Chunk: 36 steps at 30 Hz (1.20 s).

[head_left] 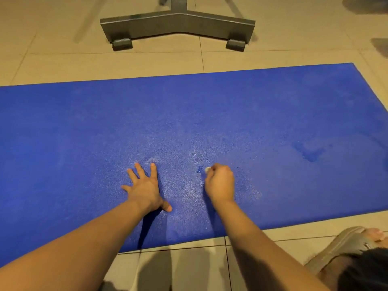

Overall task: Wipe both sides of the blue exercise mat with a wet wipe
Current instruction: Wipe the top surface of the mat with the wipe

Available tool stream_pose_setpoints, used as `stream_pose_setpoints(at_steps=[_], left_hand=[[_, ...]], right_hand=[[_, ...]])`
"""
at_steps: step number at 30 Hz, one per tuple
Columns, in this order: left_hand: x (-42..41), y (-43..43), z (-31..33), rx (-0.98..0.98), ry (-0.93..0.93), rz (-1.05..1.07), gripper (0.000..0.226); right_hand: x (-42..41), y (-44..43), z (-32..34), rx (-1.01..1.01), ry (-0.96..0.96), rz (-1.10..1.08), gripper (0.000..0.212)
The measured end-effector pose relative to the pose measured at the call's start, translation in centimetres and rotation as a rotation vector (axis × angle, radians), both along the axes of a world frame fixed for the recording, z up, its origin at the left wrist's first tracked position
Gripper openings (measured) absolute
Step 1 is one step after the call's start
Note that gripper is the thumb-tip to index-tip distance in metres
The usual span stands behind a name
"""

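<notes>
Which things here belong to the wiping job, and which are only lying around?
For the job:
blue mat
wet wipe, bunched in the right hand
left hand, flat on the mat

Lying about:
grey metal stand base
sandal
tiled floor

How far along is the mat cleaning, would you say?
Looks early. Done: a darker damp patch toward the right end of the mat suggests wiping there. In hand: the right hand pinches a small wipe against the middle of the mat while the left hand presses flat beside it. Left: most of this face looks dry; whether the underside was wiped cannot be told.
</notes>
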State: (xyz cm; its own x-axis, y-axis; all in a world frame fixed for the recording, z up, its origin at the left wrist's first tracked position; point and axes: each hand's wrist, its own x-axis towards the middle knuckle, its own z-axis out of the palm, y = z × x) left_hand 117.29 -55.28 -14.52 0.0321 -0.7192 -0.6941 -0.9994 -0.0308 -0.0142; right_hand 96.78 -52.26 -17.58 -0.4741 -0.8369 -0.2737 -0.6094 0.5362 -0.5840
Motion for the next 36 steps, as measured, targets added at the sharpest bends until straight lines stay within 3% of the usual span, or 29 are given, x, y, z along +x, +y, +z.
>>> stream_pose_setpoints(at_steps=[4,7,13,17,24,28,36], left_hand=[[0.0,-0.3,-0.1,0.016,-0.006,-0.017,0.166],[0.1,-0.3,0.0,0.024,0.004,-0.017,0.167],[-0.1,-0.4,-0.1,0.038,0.026,-0.007,0.169],[-0.2,-0.6,0.0,0.042,0.031,0.005,0.170],[-0.4,-0.6,0.1,0.052,0.032,0.019,0.169],[-0.4,-0.5,0.2,0.050,0.038,0.023,0.169],[-0.4,-0.6,0.1,0.053,0.030,0.025,0.169]], right_hand=[[5.6,-0.4,0.8,0.015,-0.013,0.284,0.019],[3.8,-1.1,0.7,0.037,0.074,0.381,0.013],[-7.4,-1.6,0.7,0.074,0.170,0.024,0.015],[-7.2,-1.7,1.0,0.059,0.153,-0.098,0.016],[4.1,-2.4,0.7,0.002,0.063,0.253,0.019],[3.7,-3.2,0.5,-0.004,0.089,0.409,0.015],[-8.7,-4.0,0.4,-0.008,0.142,-0.069,0.015]])
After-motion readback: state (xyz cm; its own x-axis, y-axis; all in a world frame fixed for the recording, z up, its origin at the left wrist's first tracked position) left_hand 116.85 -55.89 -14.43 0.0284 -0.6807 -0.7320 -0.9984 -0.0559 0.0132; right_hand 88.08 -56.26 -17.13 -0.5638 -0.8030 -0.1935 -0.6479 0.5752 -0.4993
